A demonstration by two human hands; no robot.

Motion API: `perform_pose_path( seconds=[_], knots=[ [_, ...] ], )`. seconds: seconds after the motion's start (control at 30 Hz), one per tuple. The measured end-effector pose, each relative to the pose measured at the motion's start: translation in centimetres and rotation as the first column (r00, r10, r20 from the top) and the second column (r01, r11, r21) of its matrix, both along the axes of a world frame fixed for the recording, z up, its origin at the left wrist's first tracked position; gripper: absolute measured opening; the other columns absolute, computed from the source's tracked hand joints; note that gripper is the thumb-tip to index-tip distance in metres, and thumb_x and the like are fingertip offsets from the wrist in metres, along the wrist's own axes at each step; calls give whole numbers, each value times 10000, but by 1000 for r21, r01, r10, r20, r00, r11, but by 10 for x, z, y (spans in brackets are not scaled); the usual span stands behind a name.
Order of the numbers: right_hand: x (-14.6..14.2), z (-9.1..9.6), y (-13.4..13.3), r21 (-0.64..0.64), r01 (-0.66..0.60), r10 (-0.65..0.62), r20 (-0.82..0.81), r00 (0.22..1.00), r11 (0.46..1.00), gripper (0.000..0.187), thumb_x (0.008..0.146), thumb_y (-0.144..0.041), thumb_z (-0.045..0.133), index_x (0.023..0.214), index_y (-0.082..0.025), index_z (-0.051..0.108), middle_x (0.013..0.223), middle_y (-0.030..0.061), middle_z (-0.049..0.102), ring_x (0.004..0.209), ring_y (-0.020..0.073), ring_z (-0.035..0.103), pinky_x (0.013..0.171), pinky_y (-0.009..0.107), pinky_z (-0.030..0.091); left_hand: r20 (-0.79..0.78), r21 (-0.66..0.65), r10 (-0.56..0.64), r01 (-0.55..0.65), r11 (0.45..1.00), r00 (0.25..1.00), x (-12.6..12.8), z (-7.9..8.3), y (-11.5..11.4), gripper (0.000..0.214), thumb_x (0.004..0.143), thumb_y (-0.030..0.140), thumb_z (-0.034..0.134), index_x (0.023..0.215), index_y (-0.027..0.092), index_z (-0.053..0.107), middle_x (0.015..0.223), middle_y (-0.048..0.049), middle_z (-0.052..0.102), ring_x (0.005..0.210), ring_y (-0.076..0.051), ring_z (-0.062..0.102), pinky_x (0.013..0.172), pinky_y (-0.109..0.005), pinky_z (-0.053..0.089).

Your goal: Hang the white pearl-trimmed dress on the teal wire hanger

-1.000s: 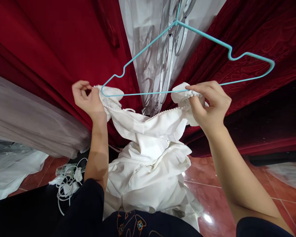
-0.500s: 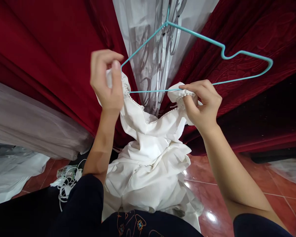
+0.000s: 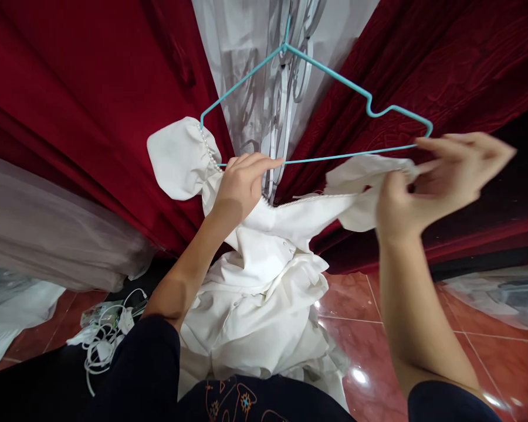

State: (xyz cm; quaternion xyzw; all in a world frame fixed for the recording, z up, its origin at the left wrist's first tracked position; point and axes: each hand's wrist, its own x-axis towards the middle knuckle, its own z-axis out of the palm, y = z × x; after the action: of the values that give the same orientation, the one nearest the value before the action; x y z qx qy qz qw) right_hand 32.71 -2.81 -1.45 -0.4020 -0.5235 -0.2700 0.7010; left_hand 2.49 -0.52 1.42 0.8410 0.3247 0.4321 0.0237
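Note:
A white dress (image 3: 264,258) with a pearl-trimmed neckline hangs down in front of me. Its puffed left sleeve (image 3: 176,158) sits over the left end of a thin turquoise clothes hanger (image 3: 330,71). My left hand (image 3: 242,184) is closed on the neckline beside that sleeve, with its fingertips at the hanger's lower bar. At the hanger's right end, my right hand (image 3: 440,181) grips the other sleeve (image 3: 356,181), stretched out to the right below the bar. Fingers of the right hand are slightly blurred and touch or nearly touch the hanger's corner.
Dark red curtains (image 3: 92,117) hang on both sides, with a pale sheer drape and white scrollwork metal (image 3: 284,105) between them. White cables (image 3: 103,346) lie in a heap at lower left. The floor is reddish tile (image 3: 356,328). White fabric (image 3: 17,322) lies at far left.
My left hand has left the left sleeve and moved right to the neckline. My right hand has pulled the other sleeve rightward to the hanger's end.

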Motion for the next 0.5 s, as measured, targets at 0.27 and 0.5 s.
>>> perform_pose_path(
  seconds=[0.27,0.5],
  knots=[
    [14,86,19,-389,-86,26,-158,987,917,262,606,19,604,730,-174,730,656,-15,634,566,81,457,585,296,241,59,-233,-66,78,969,996,-6,17,-3,531,917,-27,409,1142,210,828,1103,-27,804,1043,-201,746,973,-353,583],
    [-31,116,9,-603,-258,141,-235,962,755,270,669,110,688,695,-147,765,603,-35,644,506,35,472,514,245,261,-1,-200,27,-27,979,1000,-7,14,2,563,894,-60,408,1143,210,835,1062,-35,803,1027,-226,743,975,-395,566]
  ],
)
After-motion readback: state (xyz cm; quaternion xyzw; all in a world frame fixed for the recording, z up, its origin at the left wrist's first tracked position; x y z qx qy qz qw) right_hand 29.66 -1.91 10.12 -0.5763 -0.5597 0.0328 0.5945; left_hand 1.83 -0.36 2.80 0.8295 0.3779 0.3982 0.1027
